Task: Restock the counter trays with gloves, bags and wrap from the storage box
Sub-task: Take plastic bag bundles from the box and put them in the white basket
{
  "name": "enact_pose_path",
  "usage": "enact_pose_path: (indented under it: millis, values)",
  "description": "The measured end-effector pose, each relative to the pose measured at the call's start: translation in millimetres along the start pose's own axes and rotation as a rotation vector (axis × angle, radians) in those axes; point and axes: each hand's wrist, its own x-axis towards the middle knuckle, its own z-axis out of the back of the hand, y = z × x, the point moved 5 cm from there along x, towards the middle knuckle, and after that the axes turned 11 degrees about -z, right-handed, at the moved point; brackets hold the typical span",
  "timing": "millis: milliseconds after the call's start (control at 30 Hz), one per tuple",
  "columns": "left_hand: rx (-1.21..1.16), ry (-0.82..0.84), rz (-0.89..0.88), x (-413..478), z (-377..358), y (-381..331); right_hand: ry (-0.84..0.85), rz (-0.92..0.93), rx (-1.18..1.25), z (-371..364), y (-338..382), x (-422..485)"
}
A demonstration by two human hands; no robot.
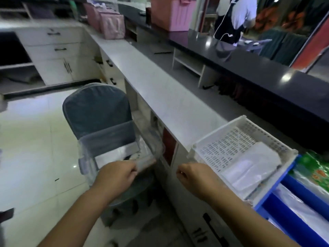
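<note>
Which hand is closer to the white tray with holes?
Right. The right hand sits just left of the white tray, while the left hand grips a roll in the clear storage box.

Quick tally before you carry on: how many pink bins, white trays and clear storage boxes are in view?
Pink bins: 3
White tray: 1
Clear storage box: 1
Total: 5
</note>
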Motion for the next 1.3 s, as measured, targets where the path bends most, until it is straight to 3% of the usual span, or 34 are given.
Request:
enact_pose_path:
  millis: [200,433,767,1000,1167,1300]
  values:
    - [-0.022,0.056,0.185,-27.5,10.3,132.6,0.152,-0.013,0.088,-63.1,74.5,74.6]
    - [-0.048,0.131,0.247,-36.5,3.9,247.4,0.290,-0.077,0.124,-141.6,145.9,155.2]
    - [-0.143,0.212,0.334,4.9,-42.8,315.6,0.447,-0.203,0.157,-207.6,137.6,254.4]
    - [-0.223,0.312,0.481,43.0,-90.4,333.9,0.763,-0.309,0.192,-299.7,108.8,333.4]
    - [-0.261,0.358,0.544,68.0,-136.0,345.2,0.936,-0.190,0.037,-373.9,99.2,374.7]
    - [-0.330,0.296,0.612,75.7,-165.1,345.1,0.963,0.060,-0.118,-423.9,107.2,386.8]
